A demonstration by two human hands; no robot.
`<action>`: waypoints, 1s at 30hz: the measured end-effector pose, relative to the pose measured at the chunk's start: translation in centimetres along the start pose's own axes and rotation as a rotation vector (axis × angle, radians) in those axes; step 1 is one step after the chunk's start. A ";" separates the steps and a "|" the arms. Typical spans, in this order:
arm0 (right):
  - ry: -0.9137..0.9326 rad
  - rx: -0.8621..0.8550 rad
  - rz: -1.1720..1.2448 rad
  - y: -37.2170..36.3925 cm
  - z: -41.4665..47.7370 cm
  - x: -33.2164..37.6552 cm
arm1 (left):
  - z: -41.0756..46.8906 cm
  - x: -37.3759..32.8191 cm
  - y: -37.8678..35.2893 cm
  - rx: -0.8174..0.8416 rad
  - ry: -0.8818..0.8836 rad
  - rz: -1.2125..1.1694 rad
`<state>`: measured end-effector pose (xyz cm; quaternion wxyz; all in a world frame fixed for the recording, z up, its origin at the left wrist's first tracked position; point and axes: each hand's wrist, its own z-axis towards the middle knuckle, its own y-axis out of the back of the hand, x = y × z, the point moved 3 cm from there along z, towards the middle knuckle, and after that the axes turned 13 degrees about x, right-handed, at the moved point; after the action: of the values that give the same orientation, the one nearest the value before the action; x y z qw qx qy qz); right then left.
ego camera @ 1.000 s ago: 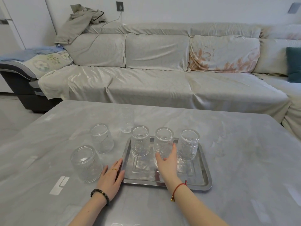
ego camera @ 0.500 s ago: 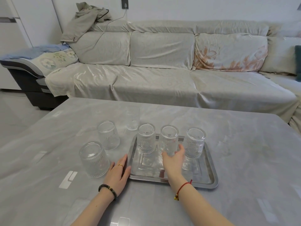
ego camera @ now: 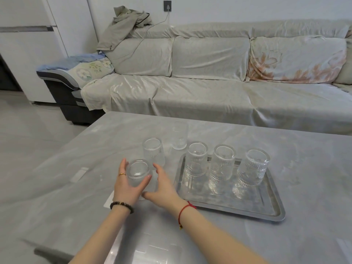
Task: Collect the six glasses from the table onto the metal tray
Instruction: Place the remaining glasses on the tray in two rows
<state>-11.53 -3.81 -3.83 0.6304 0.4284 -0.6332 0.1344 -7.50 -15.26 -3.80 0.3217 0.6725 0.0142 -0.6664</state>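
Observation:
A metal tray (ego camera: 240,211) lies on the grey table, right of centre. Three ribbed clear glasses stand upside down along its far side: one on the left (ego camera: 196,159), one in the middle (ego camera: 222,162), one on the right (ego camera: 254,168). Left of the tray, a fourth glass (ego camera: 137,173) is wrapped by my left hand (ego camera: 126,187), fingers on its left side and thumb across its front. My right hand (ego camera: 162,187) is open just to the right of that glass, fingers up beside it. A fifth glass (ego camera: 154,151) stands behind, and a sixth (ego camera: 179,135) farther back.
The grey marble-look table (ego camera: 295,149) runs wide to the right and front. A white label (ego camera: 79,174) is stuck on it to the left. A cloth-covered sofa (ego camera: 190,96) stands behind the table's far edge, with a jacket over its back.
My right hand left the middle glass on the tray and moved left to the near-left glass. My left hand slid up from the tray's edge and closed around that glass. The view shifted left.

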 end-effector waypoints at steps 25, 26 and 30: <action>-0.003 -0.493 0.029 8.9 -5.7 -5.1 | -2.1 2.2 -8.5 0.588 -0.065 0.325; -0.015 -0.494 0.021 8.9 -5.8 -5.2 | -2.2 2.2 -8.7 0.597 -0.079 0.367; -0.042 -0.493 0.017 9.0 -6.0 -5.6 | -2.3 2.3 -8.8 0.608 -0.105 0.454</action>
<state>-14.72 7.90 -4.63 0.7014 0.2588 -0.6635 -0.0278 -9.18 -8.18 -9.74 0.2472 0.6882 -0.3500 -0.5855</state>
